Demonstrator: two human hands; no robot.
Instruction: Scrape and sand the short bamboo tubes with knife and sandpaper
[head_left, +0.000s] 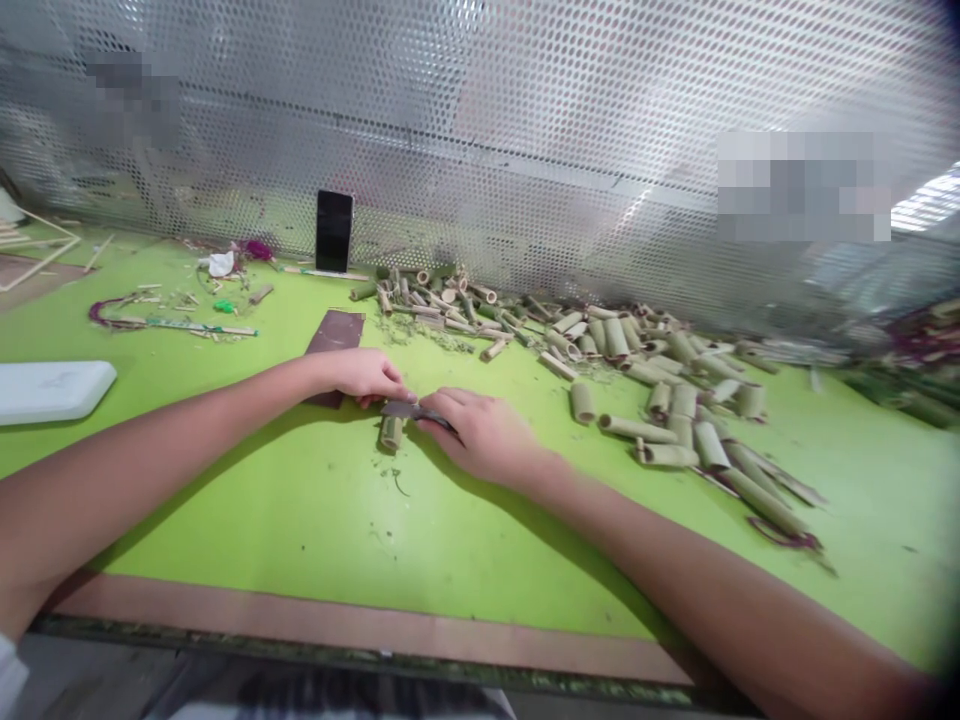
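My left hand (pixel 364 375) and my right hand (pixel 480 432) meet near the middle of the green table (pixel 322 520). Both pinch a small dark flat piece (pixel 405 409) held between their fingertips. Just below it lies a short piece of bamboo tube (pixel 391 433) on the table. My left hand's fingers are closed on the left end of the dark piece, my right hand's fingers on its right end.
A large pile of cut bamboo tubes (pixel 660 390) spreads across the right and back. A brown sheet (pixel 336 332) lies behind my left hand. A phone (pixel 334 231) leans on the perforated metal screen (pixel 480 120). A white tray (pixel 49 388) sits at the left.
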